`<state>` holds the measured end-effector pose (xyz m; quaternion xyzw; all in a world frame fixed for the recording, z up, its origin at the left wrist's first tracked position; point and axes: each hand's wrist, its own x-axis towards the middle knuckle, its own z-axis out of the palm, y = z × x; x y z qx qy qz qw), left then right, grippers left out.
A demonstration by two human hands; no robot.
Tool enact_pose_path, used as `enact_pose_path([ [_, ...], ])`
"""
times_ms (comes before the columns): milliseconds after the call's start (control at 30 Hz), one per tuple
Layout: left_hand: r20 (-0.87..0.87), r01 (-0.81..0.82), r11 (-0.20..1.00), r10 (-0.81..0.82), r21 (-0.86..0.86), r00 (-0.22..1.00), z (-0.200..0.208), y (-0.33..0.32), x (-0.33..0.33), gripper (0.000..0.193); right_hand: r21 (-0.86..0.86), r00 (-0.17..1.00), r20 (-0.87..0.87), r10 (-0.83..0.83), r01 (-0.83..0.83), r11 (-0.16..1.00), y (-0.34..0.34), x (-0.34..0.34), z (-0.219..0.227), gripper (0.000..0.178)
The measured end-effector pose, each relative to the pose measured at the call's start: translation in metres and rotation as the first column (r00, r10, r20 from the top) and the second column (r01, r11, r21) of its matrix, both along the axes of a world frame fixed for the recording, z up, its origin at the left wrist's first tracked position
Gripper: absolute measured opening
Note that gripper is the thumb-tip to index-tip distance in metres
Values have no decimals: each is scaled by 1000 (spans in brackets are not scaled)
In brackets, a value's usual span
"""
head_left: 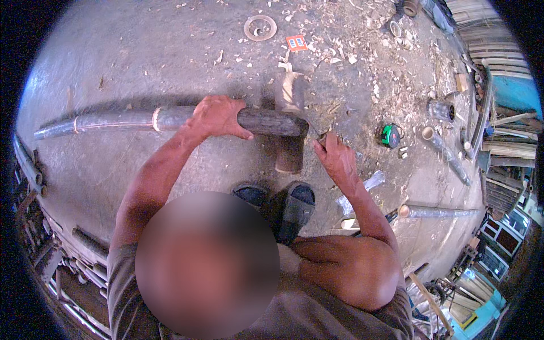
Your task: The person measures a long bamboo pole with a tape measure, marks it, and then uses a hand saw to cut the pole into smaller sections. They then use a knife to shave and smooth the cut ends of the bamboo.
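A long dark bamboo pole point(173, 119) with pale rings at its joints lies crosswise before me, its right end over a short log point(289, 157). My left hand point(218, 117) is closed over the pole from above, left of the log. Just past the pole's right end, my right hand point(338, 158) is closed round the handle of a thin-bladed tool point(315, 130). Its narrow blade slants up toward the cut end of the bamboo; whether they touch I cannot tell. Most of the handle is hidden in my fingers.
Wood shavings point(340, 54) litter the floor ahead and to the right. A green and black tape measure point(390, 136) lies right of my right hand. Cut bamboo pieces point(445, 153) lie farther right. A round metal ring point(260, 28) and an orange packet point(296, 43) lie ahead. My sandals point(299, 204) are close below the log.
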<state>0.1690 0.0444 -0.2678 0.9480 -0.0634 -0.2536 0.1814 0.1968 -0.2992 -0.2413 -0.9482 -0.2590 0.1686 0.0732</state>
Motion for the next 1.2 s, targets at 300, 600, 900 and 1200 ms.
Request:
enact_pose_path([
  [300, 43, 27, 1000, -27, 9, 999, -16, 4, -2, 80, 200, 988, 132, 74, -100, 975, -3, -6, 11, 34],
  [600, -41, -1, 1000, 0, -14, 999, -13, 6, -2, 79, 312, 989, 108, 104, -133, 941, 34, -8, 47, 34],
  [900, -61, -20, 997, 24, 73, 998, -16, 2, -7, 74, 456, 941, 269, 205, -312, 833, 36, -8, 54, 38],
  [1200, 203, -92, 992, 73, 88, 976, -10, -10, -26, 74, 321, 986, 80, 145, -163, 933, 34, -6, 54, 41],
])
